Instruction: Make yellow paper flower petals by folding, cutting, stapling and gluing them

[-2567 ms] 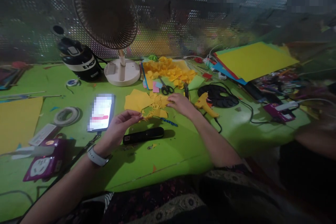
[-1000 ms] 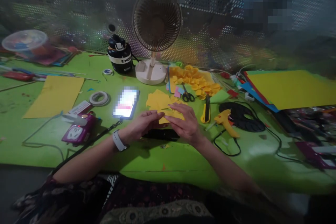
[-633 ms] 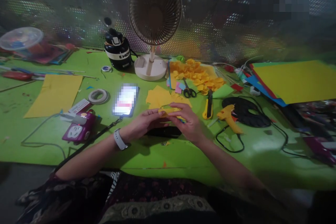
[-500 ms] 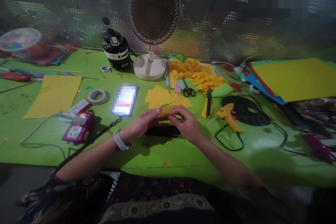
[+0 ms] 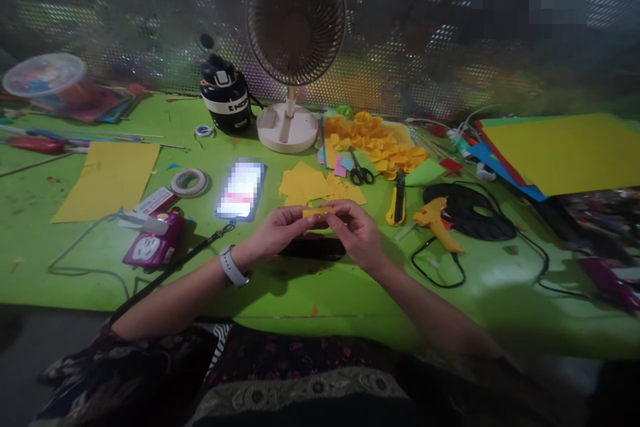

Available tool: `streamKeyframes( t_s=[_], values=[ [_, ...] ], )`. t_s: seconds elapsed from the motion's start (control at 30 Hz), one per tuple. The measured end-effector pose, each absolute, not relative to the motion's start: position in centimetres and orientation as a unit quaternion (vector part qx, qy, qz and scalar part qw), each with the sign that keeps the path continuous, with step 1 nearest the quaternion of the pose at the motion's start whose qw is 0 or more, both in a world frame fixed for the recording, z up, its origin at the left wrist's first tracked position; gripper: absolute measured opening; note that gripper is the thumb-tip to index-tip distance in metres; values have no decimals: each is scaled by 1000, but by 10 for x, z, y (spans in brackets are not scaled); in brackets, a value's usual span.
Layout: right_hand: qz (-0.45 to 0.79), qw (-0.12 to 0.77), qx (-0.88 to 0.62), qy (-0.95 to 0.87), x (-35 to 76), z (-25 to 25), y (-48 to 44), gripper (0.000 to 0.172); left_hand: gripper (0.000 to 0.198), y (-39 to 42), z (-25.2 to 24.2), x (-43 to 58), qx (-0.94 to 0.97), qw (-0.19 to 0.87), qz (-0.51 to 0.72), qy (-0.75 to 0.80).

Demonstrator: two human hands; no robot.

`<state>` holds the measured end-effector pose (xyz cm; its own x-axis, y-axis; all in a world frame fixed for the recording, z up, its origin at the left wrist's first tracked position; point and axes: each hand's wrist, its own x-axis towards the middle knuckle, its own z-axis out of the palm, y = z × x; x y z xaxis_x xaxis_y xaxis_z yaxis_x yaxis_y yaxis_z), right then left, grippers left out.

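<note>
Low in the centre of the frame, a dark object (image 5: 313, 249) is partly covered by the hands. Just above it, the left hand (image 5: 281, 229) and right hand (image 5: 361, 235) pinch a small yellow paper (image 5: 317, 211) between their fingertips; its fold is hard to make out. Beyond lie yellow scraps (image 5: 303, 181), partly hidden by the fingers. Left of centre, the phone (image 5: 241, 190) has a blurred screen.
</note>
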<state>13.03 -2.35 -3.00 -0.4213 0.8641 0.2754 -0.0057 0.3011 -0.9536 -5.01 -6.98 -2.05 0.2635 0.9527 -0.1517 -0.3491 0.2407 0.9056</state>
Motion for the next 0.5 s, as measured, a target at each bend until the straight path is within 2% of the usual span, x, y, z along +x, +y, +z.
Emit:
streamKeyframes(
  t_s=[0.23, 0.5],
  values=[
    [505, 419, -335, -677, 130, -29, -22, 26, 37, -70, -23, -49, 387, 695, 474, 378],
    [513, 423, -327, -671, 130, -30, -21, 18, 38, -70, -23, -48, 384, 691, 480, 381]
  ],
)
